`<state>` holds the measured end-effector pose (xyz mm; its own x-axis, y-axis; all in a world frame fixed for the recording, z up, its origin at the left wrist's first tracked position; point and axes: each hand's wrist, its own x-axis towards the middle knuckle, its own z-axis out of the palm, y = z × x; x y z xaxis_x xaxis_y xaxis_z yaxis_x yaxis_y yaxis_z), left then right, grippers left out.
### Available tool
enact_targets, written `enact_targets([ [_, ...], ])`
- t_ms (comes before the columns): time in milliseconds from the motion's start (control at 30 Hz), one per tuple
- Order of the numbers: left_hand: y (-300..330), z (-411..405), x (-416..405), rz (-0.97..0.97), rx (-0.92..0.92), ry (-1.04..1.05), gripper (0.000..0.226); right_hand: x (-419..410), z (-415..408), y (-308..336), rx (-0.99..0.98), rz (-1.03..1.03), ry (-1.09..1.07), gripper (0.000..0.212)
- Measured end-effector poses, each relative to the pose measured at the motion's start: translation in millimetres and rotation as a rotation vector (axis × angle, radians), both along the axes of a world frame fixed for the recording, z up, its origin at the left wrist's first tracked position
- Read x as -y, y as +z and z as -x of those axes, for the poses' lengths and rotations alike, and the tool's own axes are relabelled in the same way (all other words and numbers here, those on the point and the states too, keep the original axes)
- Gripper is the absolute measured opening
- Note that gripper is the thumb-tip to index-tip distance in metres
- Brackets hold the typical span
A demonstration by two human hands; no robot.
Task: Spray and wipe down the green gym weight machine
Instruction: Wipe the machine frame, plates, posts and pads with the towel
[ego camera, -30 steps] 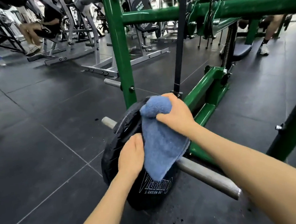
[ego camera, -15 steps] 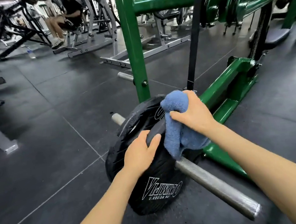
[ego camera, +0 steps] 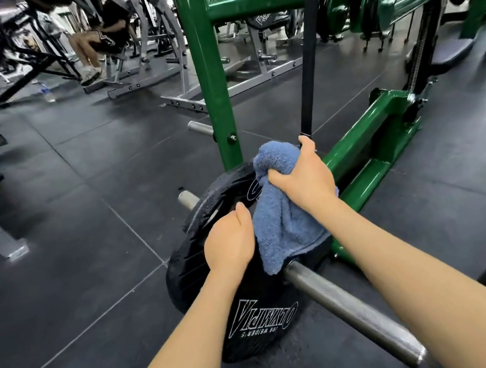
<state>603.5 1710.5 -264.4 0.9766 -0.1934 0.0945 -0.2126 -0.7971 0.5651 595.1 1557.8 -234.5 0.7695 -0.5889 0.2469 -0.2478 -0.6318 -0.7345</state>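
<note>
Since earlier: left hand slid right, now flat w/ straight fingers on black plate; right hand grips blue towel at plate's far rim.

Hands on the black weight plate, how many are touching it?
2. The left hand rests on the plate's near face; the right hand grips the blue towel against its top edge.
</note>
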Motion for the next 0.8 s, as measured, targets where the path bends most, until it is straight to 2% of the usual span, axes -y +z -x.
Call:
enact_targets([
  [133,-3,1,-5,0.021,-0.042,-0.017,0.054,-21,9,-11,0.031,-0.084,0.015,0.119],
  [200,-2,-2,-8,0.038,-0.1,-0.034,0.052,-38,18,-18,0.044,-0.044,0.034,0.125],
  [400,-10,3,-22,0.104,-0.126,-0.072,0.052,-46,10,-11,0.067,0.228,-0.051,0.104],
  [467,-10,2,-24,0.121,-0.126,-0.065,0.052,-30,-4,-4,0.036,0.191,-0.053,0.102],
  [533,-8,2,-25,0.129,-0.127,-0.062,0.054,-6,-16,2,-0.039,0.057,-0.098,0.1],
  [633,-6,3,-28,0.148,-0.114,-0.106,0.056,25,-24,6,-0.162,-0.099,-0.171,0.085],
  [700,-7,-1,-31,0.17,-0.1,-0.15,0.052,29,-27,5,-0.194,-0.109,-0.163,0.073],
  [800,-14,-4,-34,0.197,-0.105,-0.224,0.035,22,-25,4,-0.195,-0.075,-0.107,0.073],
])
